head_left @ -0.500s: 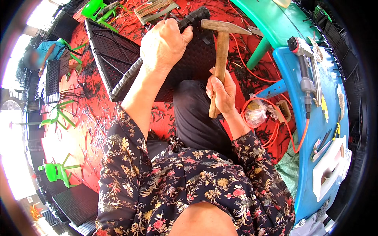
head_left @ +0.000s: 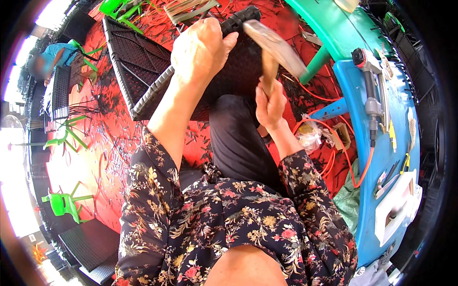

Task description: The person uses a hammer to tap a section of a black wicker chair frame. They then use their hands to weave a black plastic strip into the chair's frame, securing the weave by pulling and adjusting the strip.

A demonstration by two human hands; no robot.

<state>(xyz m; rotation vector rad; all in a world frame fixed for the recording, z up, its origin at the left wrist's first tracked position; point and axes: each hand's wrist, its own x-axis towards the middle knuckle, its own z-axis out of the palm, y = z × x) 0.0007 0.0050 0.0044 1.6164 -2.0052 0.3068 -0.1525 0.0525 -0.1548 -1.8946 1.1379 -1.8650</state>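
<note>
A dark woven wicker furniture piece (head_left: 143, 62) stands in front of my knees, its thick braided edge running up under my left arm. My left hand (head_left: 199, 52) is closed around the wrapped black rail (head_left: 241, 20) at its top. In my right hand (head_left: 271, 102) is a hammer (head_left: 270, 66), gripped by its wooden handle. The hammer's head is tilted and smeared by motion, close to the right end of the rail. Whether the head touches the rail I cannot tell. My left palm and what lies under it are hidden.
To the right is a blue stool or table (head_left: 346, 76) bearing an air tool (head_left: 369, 90) with an orange hose, plus a white tray (head_left: 398, 205). A green table (head_left: 329, 21) stands beyond. Black scraps litter the red floor (head_left: 107, 157). Another person (head_left: 52, 59) works far left.
The hammer has tipped over, its head swinging down to the right, and my right hand has turned with it. My left hand stays on the rail. The view has shifted slightly.
</note>
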